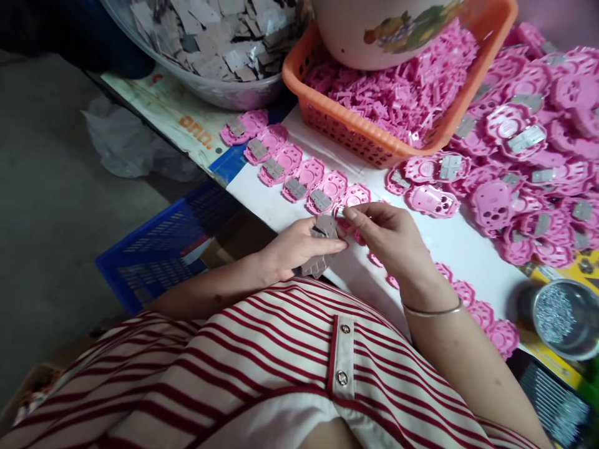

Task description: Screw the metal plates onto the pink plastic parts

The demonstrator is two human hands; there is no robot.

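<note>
My left hand [299, 248] is closed around several flat grey plates [320, 265], with the thumb lying across them. Close beside it, my right hand [395, 234] pinches a small light-grey plate [340, 212] between thumb and fingertips, at the edge of a pink plastic shell [356, 194]. The fingers partly cover that plate and the shells below. A slanting row of pink shells runs away to the upper left, and each has a grey plate [321, 200] lying on it. More pink shells [482, 313] continue the row toward the lower right, partly behind my right forearm.
A large bowl [266, 93] of grey plates stands at the back left. Beside it, an orange basket [346, 130] holds small pink parts and a pale container [388, 37]. Pink shells [498, 202] pile at right, near a metal cup [580, 340] of screws. A blue crate [154, 234] sits below.
</note>
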